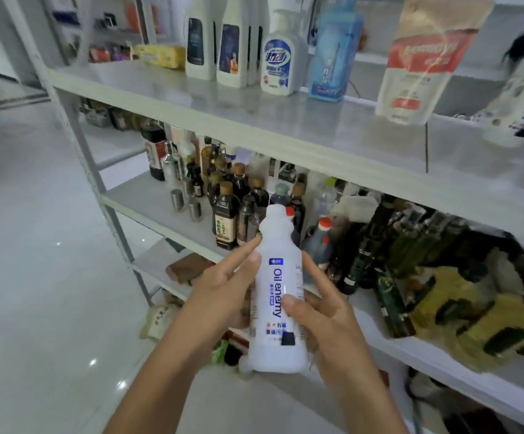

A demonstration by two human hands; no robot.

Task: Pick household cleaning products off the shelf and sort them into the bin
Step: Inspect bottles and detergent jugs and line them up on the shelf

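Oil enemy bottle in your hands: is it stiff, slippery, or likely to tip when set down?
The Oil enemy bottle looks like rigid white plastic, so it probably keeps its shape when gripped. Its shiny front may be slick. Tall and narrow, it could tip if bumped.

The bottle is white with blue lettering, the shelf grey, the blurred pouch seemingly red-banded.

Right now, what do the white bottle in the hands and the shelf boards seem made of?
White bottle: likely plastic, milky white, soft sheen, moulded neck. Shelf board: probably painted metal, pale grey, smooth, faintly reflective; laminate is possible.
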